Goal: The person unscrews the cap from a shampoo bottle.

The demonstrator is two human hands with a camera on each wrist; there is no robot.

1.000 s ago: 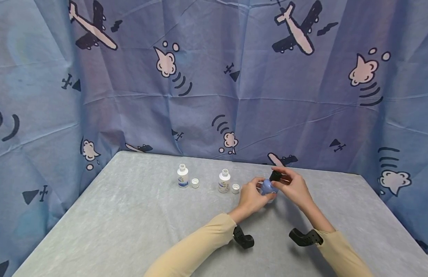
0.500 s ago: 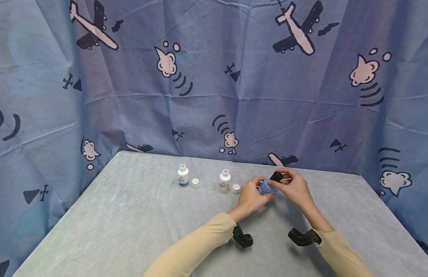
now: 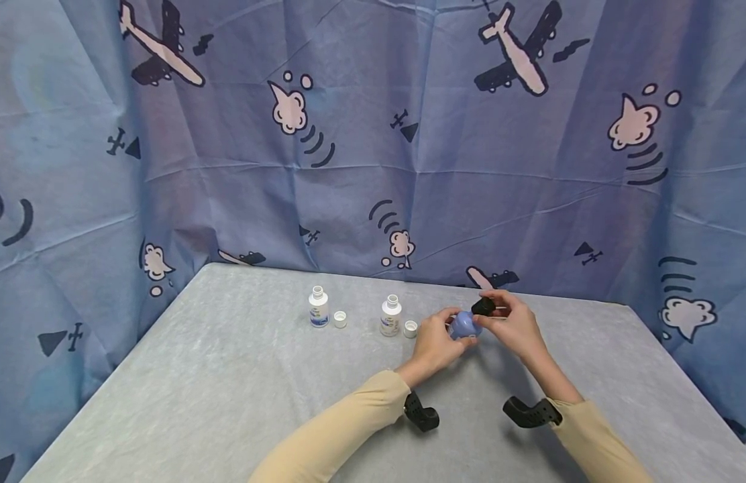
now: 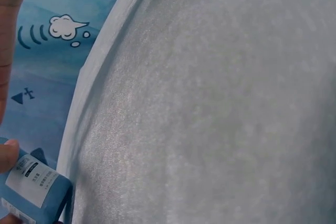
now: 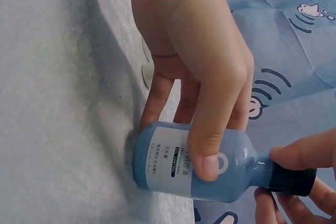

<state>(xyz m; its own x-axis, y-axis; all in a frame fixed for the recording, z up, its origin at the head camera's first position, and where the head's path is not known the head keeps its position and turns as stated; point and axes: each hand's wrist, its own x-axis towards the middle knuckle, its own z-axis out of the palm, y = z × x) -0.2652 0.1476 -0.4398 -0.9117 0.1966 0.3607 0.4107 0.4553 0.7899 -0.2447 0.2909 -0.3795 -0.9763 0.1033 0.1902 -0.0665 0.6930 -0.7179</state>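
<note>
My left hand point(image 3: 435, 342) grips the body of a blue shampoo-style bottle point(image 3: 463, 325), thumb across its front. In the right wrist view its white printed label point(image 5: 163, 161) faces the camera, and the base is close to the table. My right hand point(image 3: 514, 327) pinches the bottle's black cap point(image 5: 291, 181) at the neck, thumb on one side and fingers on the other. The cap lines up with the neck there. In the left wrist view only the bottle's lower part point(image 4: 50, 192) shows, at the lower left corner.
Left of my hands stand two uncapped white bottles, a nearer one point(image 3: 391, 323) and a farther-left one point(image 3: 319, 313). Each has a small white cap point(image 3: 411, 329) beside it on the grey-white table cloth point(image 3: 228, 376). A blue airplane-print curtain point(image 3: 349, 201) hangs behind the table.
The blue bottle has shifted slightly left and its tilt has varied a little. My right fingers have moved round the black cap, which sits at a different angle. The white bottles stay put.
</note>
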